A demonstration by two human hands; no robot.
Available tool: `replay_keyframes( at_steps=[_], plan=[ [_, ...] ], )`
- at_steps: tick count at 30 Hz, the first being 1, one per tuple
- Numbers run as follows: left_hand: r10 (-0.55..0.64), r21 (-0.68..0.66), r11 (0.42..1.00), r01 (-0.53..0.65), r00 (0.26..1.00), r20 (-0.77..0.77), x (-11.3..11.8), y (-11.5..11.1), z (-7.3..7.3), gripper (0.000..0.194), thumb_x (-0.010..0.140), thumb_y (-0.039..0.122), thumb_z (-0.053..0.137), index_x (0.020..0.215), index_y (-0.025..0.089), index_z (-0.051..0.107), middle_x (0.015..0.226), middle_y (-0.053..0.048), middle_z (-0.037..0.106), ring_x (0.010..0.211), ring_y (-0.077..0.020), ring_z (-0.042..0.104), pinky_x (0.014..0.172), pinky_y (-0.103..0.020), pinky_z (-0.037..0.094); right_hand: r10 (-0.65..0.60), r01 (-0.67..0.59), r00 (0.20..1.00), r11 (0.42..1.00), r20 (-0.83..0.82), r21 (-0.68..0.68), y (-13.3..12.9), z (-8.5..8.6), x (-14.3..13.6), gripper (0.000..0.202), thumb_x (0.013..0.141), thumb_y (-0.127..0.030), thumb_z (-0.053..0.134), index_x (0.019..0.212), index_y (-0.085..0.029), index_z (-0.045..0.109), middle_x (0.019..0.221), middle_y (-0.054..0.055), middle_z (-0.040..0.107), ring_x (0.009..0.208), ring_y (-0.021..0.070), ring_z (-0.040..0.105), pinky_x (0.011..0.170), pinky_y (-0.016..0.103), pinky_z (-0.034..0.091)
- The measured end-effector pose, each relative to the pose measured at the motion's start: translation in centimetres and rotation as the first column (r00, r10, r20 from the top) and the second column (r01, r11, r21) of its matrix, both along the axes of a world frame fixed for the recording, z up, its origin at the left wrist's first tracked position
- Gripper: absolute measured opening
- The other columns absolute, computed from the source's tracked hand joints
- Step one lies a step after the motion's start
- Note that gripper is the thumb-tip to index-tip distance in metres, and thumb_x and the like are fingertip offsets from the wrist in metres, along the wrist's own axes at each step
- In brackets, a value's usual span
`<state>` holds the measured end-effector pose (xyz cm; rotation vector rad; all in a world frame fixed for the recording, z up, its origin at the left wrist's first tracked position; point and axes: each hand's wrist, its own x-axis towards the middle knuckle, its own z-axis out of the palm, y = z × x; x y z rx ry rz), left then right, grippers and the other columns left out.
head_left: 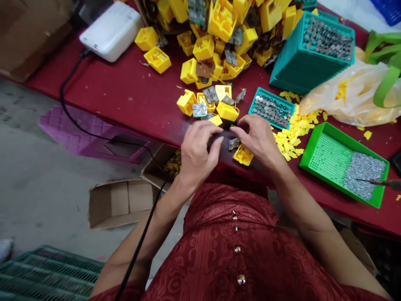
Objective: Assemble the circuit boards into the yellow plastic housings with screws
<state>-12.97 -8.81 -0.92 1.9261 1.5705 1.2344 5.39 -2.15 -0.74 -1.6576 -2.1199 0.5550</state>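
My left hand (198,151) is over the table's front edge, its fingers bent and its thumb apart from them. Nothing shows plainly between them. Close by on the right, my right hand (257,136) has curled fingers, thumb and forefinger coming together by a small dark part; what they grip is hidden. Under the right hand is an open yellow plastic housing (243,155), beside a small circuit board (233,144). Just beyond both hands lies a small group of yellow housings (227,111) with boards and thin wires attached.
A heap of yellow housings (203,47) covers the back. To the right are a teal tray of round metal discs (272,109), stacked teal trays (300,58), loose yellow pieces (288,142) and a green tray (328,150) of small metal parts. A white box (111,31) trails a black cable.
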Motion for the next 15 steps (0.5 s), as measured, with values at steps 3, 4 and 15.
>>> replay_keyframes(
  at_steps=[3,4,15],
  plan=[
    [0.073,0.039,0.997,-0.069,0.993,-0.092,-0.8,1.6,-0.1,0.018,0.092,0.023,0.071,0.110,0.024,0.070,0.123,-0.011,0.070,0.120,-0.0329,0.062,0.109,-0.051,0.048,-0.002,0.002,1.000,1.000,0.007,0.024,0.5,-0.7,-0.1,0.017,0.093,-0.029,0.072,0.101,-0.015,0.078,0.098,0.011,0.073,0.095,0.0239,0.063,0.091,0.040,0.051],
    [0.073,0.031,0.997,-0.069,0.986,-0.147,-0.8,2.0,-0.3,0.022,0.091,0.023,0.073,0.113,0.024,0.070,0.126,-0.011,0.069,0.122,-0.0335,0.061,0.110,-0.051,0.047,0.024,-0.024,1.000,1.000,0.008,0.013,0.6,-0.9,-0.1,0.018,0.093,-0.028,0.071,0.104,-0.016,0.079,0.098,0.011,0.073,0.098,0.0246,0.062,0.092,0.040,0.050],
    [-0.003,-0.029,1.000,-0.012,0.890,-0.456,0.5,5.6,-1.1,0.033,0.090,0.015,0.076,0.121,0.023,0.071,0.141,-0.012,0.071,0.127,-0.0355,0.064,0.101,-0.050,0.051,-0.047,0.029,0.990,0.989,-0.129,-0.144,2.1,0.1,-1.0,0.014,0.084,-0.027,0.073,0.080,-0.017,0.064,0.079,0.001,0.065,0.073,0.0151,0.054,0.072,0.030,0.041]
  ],
)
